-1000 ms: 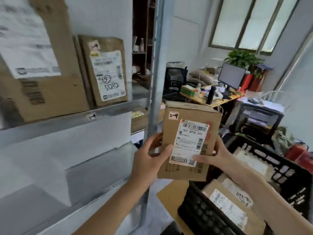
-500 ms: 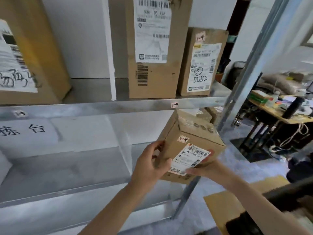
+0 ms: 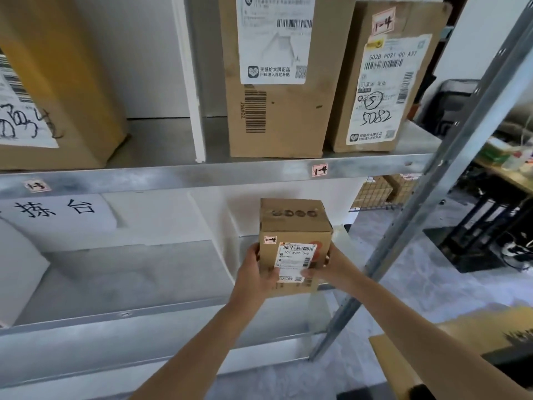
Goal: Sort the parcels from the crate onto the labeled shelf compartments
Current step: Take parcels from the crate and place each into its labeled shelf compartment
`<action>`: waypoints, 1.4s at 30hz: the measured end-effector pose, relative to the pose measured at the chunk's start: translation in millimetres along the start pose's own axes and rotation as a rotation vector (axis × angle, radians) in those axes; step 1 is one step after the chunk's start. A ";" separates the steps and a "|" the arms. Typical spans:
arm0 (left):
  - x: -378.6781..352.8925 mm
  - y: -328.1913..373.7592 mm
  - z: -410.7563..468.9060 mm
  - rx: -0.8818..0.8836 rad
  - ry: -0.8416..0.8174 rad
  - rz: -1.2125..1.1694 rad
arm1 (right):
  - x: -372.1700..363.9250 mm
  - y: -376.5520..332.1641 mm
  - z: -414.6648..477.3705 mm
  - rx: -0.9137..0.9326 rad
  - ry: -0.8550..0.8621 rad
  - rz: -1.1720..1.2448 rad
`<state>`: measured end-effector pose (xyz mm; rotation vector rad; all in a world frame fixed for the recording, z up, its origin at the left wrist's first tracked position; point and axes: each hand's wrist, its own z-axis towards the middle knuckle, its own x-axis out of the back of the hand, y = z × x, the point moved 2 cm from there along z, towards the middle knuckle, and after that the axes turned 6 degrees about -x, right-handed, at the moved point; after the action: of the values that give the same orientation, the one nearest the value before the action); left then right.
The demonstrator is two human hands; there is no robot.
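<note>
A small cardboard parcel (image 3: 292,226) with a white shipping label and a small pink tag stands upright over the right end of the lower metal shelf (image 3: 144,284). My left hand (image 3: 255,274) grips its left side and my right hand (image 3: 328,268) grips its right side, thumbs on the front face. I cannot tell whether its base touches the shelf. Above it, the upper shelf edge (image 3: 202,174) carries a pink tag reading 1-4 (image 3: 319,170) and another pink tag (image 3: 37,185) further left.
On the upper shelf stand a tall box (image 3: 277,111), a box marked 1-4 and 5082 (image 3: 380,90), and a big box (image 3: 57,96) at left beyond a white divider (image 3: 190,82). A slanted steel upright (image 3: 432,180) rises at right. White foam blocks (image 3: 20,269) lie on the lower shelf.
My view swung from the crate to the shelf. Both hands carried the parcel left and forward, turned it upright and brought it down to the right end of the lower shelf.
</note>
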<state>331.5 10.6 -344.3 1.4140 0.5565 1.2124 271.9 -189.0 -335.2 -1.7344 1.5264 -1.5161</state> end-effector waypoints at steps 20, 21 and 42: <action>-11.8 -44.4 -7.6 0.182 -0.064 0.173 | -27.5 9.3 22.4 -0.193 -0.075 -0.284; -11.4 -44.8 -13.6 0.185 -0.080 0.219 | -26.0 12.0 15.8 -0.225 -0.107 -0.334; -196.0 179.2 -29.2 -0.793 -0.770 0.354 | 164.5 56.5 -221.7 -0.328 0.593 -0.680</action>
<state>182.5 -191.5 -253.1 1.1558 -0.6709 0.8810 25.2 -273.3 -228.4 -2.2836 1.5901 -2.3944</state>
